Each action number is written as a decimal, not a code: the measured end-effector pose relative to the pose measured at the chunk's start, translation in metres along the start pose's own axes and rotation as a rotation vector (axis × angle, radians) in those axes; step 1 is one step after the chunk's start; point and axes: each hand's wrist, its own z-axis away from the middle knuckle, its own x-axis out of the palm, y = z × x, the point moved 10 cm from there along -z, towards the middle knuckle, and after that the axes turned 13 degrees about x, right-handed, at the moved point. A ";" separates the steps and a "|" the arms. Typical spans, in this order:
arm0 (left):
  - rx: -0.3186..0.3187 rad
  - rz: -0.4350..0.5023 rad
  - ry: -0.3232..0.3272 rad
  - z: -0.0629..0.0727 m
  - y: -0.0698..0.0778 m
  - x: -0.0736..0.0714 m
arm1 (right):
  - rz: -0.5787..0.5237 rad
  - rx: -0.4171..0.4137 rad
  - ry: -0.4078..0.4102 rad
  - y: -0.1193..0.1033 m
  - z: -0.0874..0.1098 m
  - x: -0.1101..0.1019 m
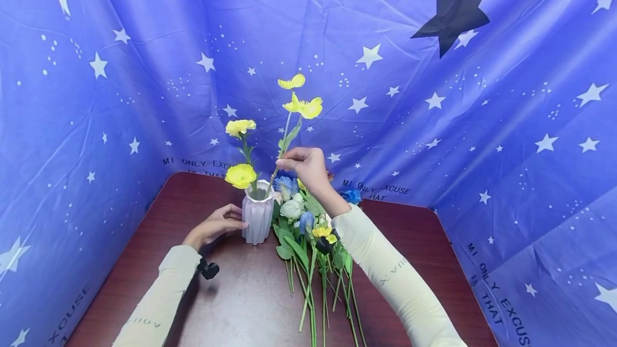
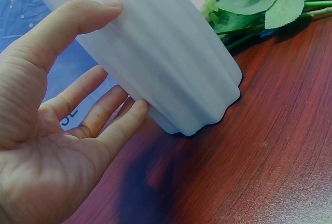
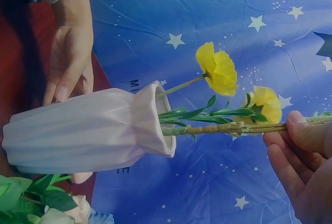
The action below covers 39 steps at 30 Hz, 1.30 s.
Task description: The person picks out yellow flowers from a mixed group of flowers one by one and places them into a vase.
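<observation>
A pale fluted vase stands upright on the table. My left hand holds its left side; in the left wrist view the thumb lies on the wall and the fingers reach round behind. Two yellow flowers stand in the vase. Above it and to the right, my right hand pinches the stem of a spray with yellow blooms. The lower end of that stem is inside the vase mouth; how deep it goes is hidden.
Right of the vase lies a heap of cut flowers: a white rose, blue blooms, small yellow ones and green leaves. Their long stems point toward the near edge. A blue star-printed cloth hangs around the dark red table.
</observation>
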 end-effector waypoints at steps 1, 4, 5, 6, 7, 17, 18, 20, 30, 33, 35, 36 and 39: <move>-0.001 0.008 0.001 0.000 0.000 0.000 | 0.007 0.001 0.000 0.001 0.000 0.000; -0.005 0.027 0.006 0.000 -0.001 0.000 | 0.010 0.000 -0.005 0.003 -0.001 0.002; -0.005 0.028 0.006 0.000 -0.001 0.000 | 0.010 0.001 -0.007 0.004 -0.002 0.003; -0.004 0.028 0.004 0.000 -0.001 0.000 | 0.008 0.002 -0.011 0.005 -0.002 0.003; -0.007 0.029 0.007 0.000 -0.002 0.000 | 0.011 0.003 -0.012 0.006 -0.003 0.004; -0.027 0.017 0.020 0.000 -0.004 -0.002 | 0.002 0.015 -0.021 0.015 -0.006 0.007; -0.027 0.017 0.020 0.000 -0.004 -0.002 | 0.000 0.016 -0.021 0.016 -0.007 0.008; -0.027 0.019 0.022 0.000 -0.003 -0.002 | -0.002 0.019 -0.021 0.018 -0.007 0.009; -0.019 0.040 0.019 0.001 -0.004 -0.001 | 0.017 0.043 -0.025 0.028 -0.008 0.015; -0.019 0.036 0.019 0.002 -0.004 -0.001 | 0.024 0.051 -0.023 0.030 -0.008 0.016; -0.021 0.029 0.018 0.001 -0.004 -0.002 | 0.024 0.051 -0.023 0.031 -0.009 0.017; -0.023 0.025 0.018 0.001 -0.004 -0.002 | 0.026 0.050 -0.023 0.031 -0.009 0.017; -0.033 0.018 0.021 0.000 -0.005 -0.003 | 0.032 0.052 -0.022 0.032 -0.008 0.019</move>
